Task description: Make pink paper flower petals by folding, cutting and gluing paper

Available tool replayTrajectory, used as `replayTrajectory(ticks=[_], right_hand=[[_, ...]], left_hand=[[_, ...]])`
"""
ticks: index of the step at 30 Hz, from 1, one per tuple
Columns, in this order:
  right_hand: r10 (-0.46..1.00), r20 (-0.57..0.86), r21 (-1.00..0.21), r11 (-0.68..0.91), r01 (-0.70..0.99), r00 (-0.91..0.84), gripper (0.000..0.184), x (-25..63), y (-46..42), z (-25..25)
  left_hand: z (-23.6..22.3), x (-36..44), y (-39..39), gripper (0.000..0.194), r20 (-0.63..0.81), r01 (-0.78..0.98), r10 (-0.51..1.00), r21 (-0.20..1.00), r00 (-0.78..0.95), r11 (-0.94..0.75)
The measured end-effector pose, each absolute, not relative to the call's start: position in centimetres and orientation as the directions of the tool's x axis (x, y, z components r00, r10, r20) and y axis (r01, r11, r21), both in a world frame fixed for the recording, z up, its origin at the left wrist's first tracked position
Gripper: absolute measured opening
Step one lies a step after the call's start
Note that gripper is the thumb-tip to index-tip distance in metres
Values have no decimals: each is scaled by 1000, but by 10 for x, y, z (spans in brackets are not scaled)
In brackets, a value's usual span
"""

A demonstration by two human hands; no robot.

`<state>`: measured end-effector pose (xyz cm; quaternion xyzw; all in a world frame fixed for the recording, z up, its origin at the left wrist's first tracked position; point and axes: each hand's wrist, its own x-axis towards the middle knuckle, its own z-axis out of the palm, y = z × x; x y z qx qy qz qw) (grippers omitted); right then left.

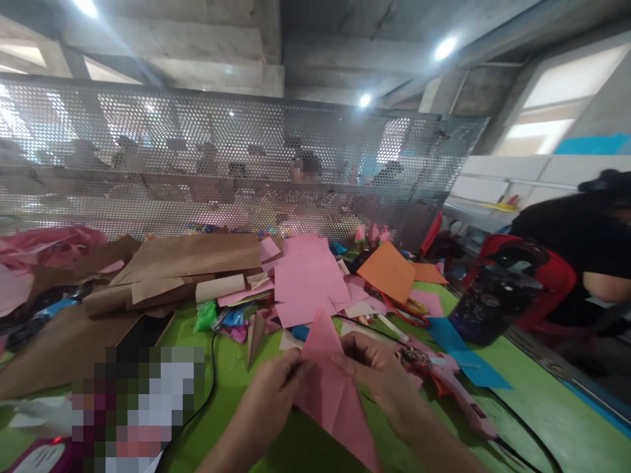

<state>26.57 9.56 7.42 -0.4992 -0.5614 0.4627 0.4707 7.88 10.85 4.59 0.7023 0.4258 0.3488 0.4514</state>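
A folded sheet of pink paper (328, 387) with a pointed top is held between my two hands, over the green table. My left hand (279, 387) pinches its left edge, thumb on the near face. On the opposite edge my right hand (369, 368) grips the paper with thumb and curled fingers. Creases run down the sheet, and its lower end points toward me. Just right of my right hand lies a pink glue gun (458, 387) with a black cord. A small brown paper cone (255, 338) stands beyond my left hand.
Pink sheets (308, 276), brown paper (192, 256) and orange paper (389, 270) pile up along the back. Scissors (417, 309) lie under the orange paper. A dark bottle (493, 295) stands on the right by blue paper (468, 355). A perforated metal screen (246, 157) rises behind; a person (582, 230) is at right.
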Motion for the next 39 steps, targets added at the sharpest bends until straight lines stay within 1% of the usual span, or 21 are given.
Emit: replayTrajectory(ticks=[3, 8, 12, 17, 20, 22, 24, 26, 29, 32, 36, 39], right_hand=[[993, 61, -994, 69, 79, -101, 28, 265, 94, 78], [991, 132, -984, 129, 125, 14, 30, 265, 92, 84], [988, 146, -986, 141, 85, 54, 29, 265, 92, 85], [986, 127, -992, 126, 20, 108, 35, 268, 91, 81], [994, 97, -995, 98, -3, 52, 35, 267, 91, 81], [997, 64, -997, 66, 38, -44, 37, 265, 91, 81], [992, 19, -994, 32, 101, -127, 39, 264, 92, 78], [990, 0, -988, 22, 152, -142, 41, 263, 94, 74], [993, 20, -980, 43, 194, -120, 42, 264, 96, 69], [989, 10, -974, 43, 222, -146, 41, 265, 96, 69], [989, -65, -968, -31, 248, -130, 45, 266, 96, 70], [989, -99, -971, -71, 228, -111, 43, 268, 96, 72]], left_hand=[[48, 78, 105, 27, 97, 348, 890, 897, 445, -272], [50, 78, 99, 28, 59, 377, 859, 881, 508, -284], [51, 80, 98, 26, 68, 392, 842, 863, 536, -319], [51, 79, 98, 26, 59, 379, 827, 869, 559, -318], [51, 76, 103, 25, 70, 342, 881, 905, 468, -253], [50, 74, 107, 26, 112, 278, 933, 936, 342, -214], [50, 72, 111, 25, 161, 201, 960, 957, 230, -209], [50, 70, 113, 23, 190, 154, 968, 964, 164, -215], [51, 70, 115, 23, 212, 134, 970, 965, 118, -227], [53, 71, 115, 24, 221, 105, 972, 968, 76, -228], [55, 70, 116, 24, 199, 85, 979, 976, 43, -202], [53, 67, 118, 22, 138, 38, 990, 990, 4, -139]])
